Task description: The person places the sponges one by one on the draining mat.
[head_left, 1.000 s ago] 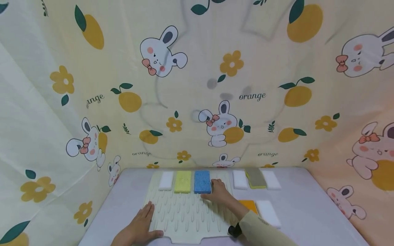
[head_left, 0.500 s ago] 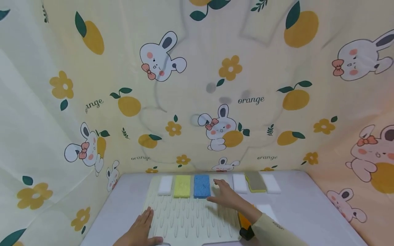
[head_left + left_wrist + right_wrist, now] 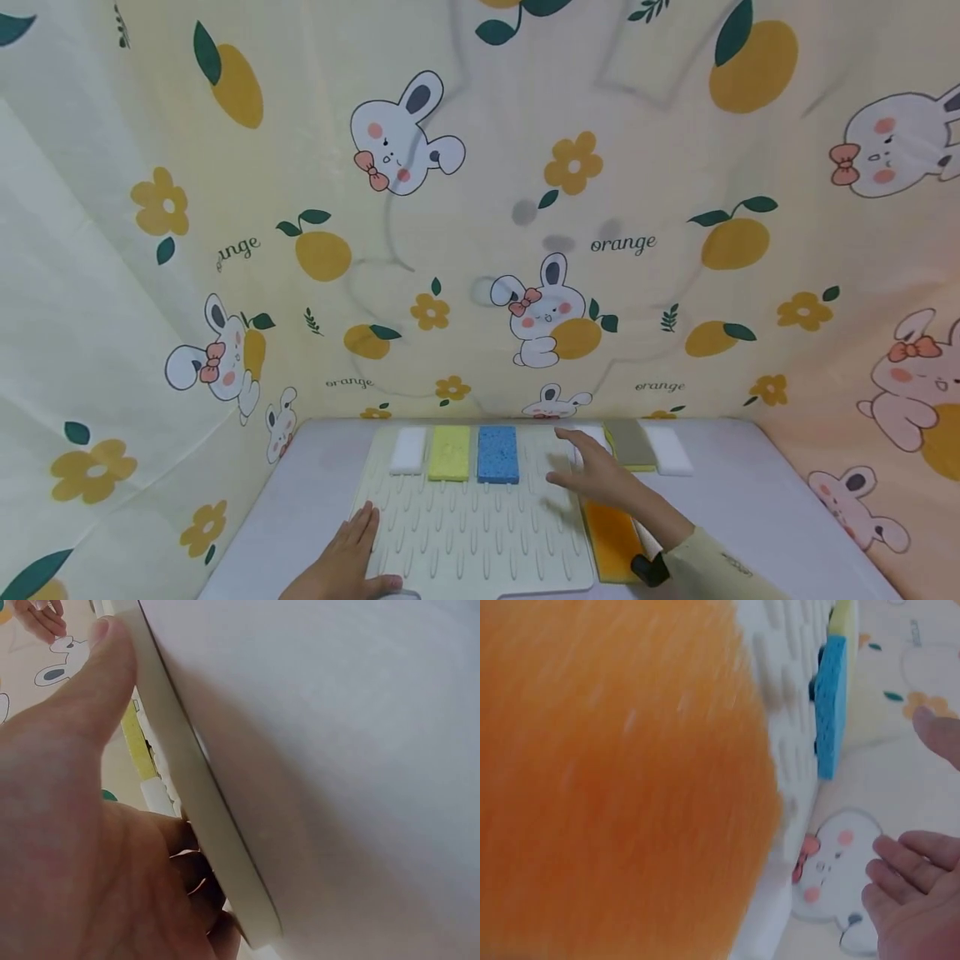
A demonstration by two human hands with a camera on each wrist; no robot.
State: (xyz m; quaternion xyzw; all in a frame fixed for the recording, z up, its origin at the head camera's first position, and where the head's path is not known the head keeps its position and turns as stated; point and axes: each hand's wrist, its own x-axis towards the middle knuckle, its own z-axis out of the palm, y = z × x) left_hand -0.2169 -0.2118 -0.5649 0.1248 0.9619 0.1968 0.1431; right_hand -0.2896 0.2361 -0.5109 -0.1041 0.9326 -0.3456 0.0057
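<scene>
A cream ridged board lies on the table with a white sponge block, a yellow sponge and a blue sponge in a row along its far side. My left hand rests at the board's near left corner, fingers along the left edge and thumb at the front edge. Right of the blue sponge, my right hand hovers with thumb and fingers spread and holds nothing. It partly covers a white block beyond the board's right edge. In the right wrist view the open right hand is apart from the blue sponge.
An orange sponge lies along the board's right edge, under my right forearm. A grey-and-yellow scouring sponge and a white block lie at the back right. Another white block is mostly hidden by the forearm. A printed curtain hangs behind the table.
My right hand has left the blue sponge's side, moving right past the board's edge. The blue sponge stays in its place in the row. My left hand stays at the board's corner.
</scene>
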